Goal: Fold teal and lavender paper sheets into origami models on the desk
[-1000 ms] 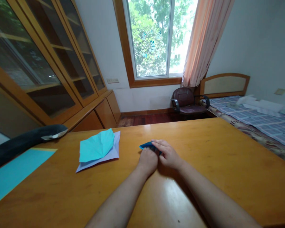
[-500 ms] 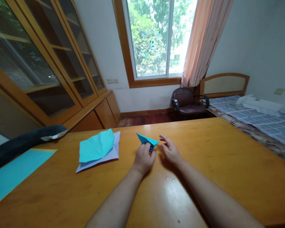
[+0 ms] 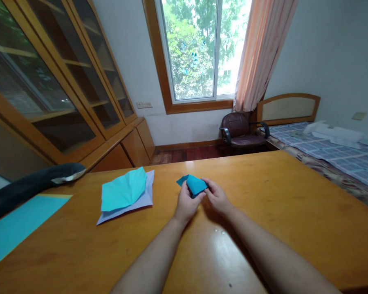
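Our left hand (image 3: 185, 204) and right hand (image 3: 217, 198) both pinch the small folded blue paper (image 3: 194, 184), raised just above the wooden table (image 3: 294, 212), probably so we can work its creases. At nine o'clock lie a creased turquoise sheet (image 3: 122, 190) on white paper (image 3: 145, 198).
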`<act>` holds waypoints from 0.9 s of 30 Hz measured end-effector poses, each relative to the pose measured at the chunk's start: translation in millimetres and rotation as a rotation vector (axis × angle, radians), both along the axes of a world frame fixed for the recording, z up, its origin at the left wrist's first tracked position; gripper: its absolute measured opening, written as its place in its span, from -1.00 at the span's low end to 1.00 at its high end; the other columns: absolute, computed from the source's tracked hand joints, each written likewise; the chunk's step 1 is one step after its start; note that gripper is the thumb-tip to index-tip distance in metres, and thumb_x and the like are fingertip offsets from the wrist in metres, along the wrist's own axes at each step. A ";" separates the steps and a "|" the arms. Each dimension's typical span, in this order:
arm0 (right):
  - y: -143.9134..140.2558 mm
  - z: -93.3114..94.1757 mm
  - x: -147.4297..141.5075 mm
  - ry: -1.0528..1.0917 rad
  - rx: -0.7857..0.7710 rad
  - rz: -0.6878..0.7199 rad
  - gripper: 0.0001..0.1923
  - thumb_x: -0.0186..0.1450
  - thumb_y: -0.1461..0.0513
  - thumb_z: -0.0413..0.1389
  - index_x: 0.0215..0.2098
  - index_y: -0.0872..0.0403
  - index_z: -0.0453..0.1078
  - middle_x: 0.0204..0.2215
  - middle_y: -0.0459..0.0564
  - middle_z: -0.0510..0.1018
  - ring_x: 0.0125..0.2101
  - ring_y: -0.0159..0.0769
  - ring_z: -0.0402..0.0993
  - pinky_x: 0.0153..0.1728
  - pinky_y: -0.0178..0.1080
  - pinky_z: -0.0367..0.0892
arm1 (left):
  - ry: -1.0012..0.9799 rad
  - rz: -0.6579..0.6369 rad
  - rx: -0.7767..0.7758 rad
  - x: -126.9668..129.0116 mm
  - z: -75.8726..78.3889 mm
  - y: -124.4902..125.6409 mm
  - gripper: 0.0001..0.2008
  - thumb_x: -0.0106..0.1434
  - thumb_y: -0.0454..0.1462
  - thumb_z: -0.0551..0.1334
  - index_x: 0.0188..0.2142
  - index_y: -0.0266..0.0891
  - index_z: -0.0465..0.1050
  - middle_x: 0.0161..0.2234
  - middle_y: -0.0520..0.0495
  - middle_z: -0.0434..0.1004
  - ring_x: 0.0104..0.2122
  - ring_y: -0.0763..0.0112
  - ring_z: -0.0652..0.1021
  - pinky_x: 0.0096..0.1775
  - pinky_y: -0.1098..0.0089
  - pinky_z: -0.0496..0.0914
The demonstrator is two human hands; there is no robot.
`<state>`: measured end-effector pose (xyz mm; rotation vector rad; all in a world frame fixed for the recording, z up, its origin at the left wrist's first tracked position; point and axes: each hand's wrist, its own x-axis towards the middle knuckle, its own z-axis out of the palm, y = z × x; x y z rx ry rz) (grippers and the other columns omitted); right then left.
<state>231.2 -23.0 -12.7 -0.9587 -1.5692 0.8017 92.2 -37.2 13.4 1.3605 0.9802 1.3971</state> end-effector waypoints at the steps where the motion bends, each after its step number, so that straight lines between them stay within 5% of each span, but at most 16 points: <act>1: 0.1 0.2 0.0 -0.010 0.007 -0.002 -0.58 0.23 0.27 0.00 0.06 0.00 0.34 -0.02 0.01 0.48 0.00 -0.21 0.38 0.09 -0.06 0.25 | 0.022 0.007 -0.009 -0.1 0.3 0.0 -0.52 -0.01 -0.26 0.37 -0.12 -0.24 0.25 -0.19 -0.08 0.50 -0.22 0.33 0.52 -0.14 0.33 0.41; 5: -0.4 1.4 0.3 -0.029 0.005 0.020 -0.56 0.23 0.26 0.01 0.09 0.00 0.34 0.01 0.04 0.47 0.01 -0.20 0.37 0.10 -0.04 0.23 | 0.100 0.036 -0.039 -1.7 3.9 -0.4 -0.64 0.01 -0.27 0.34 -0.20 -0.28 0.31 -0.27 -0.08 0.53 -0.29 0.33 0.53 -0.19 0.31 0.43; 13: -1.1 1.2 -1.6 0.129 -0.163 0.107 -0.56 0.16 0.21 0.13 0.03 0.02 0.39 -0.03 0.04 0.51 -0.07 -0.16 0.44 -0.02 -0.04 0.34 | 0.109 -0.154 -0.137 -14.1 8.1 6.4 -0.67 0.01 -0.15 0.35 -0.29 -0.34 0.44 -0.33 -0.12 0.58 -0.36 0.32 0.54 -0.24 0.31 0.44; 19: -1.5 3.9 -3.8 0.337 -0.322 0.176 -0.58 0.13 0.05 0.19 -0.08 0.05 0.44 -0.22 0.00 0.56 -0.31 -0.28 0.49 -0.32 -0.23 0.42 | 0.257 -0.026 -0.077 -16.8 10.7 10.3 -0.69 0.01 -0.12 0.34 -0.39 -0.36 0.48 -0.44 -0.08 0.55 -0.44 0.36 0.49 -0.34 0.37 0.39; 27: -4.2 10.1 -7.2 0.476 -0.454 0.203 -0.53 0.07 -0.10 0.20 -0.22 0.06 0.43 -0.38 -0.07 0.51 -0.46 -0.36 0.43 -0.48 -0.28 0.42 | 0.181 -0.023 -0.155 -13.4 10.1 8.1 -0.64 -0.11 -0.18 0.41 -0.36 -0.36 0.44 -0.45 -0.04 0.52 -0.47 0.39 0.48 -0.38 0.40 0.37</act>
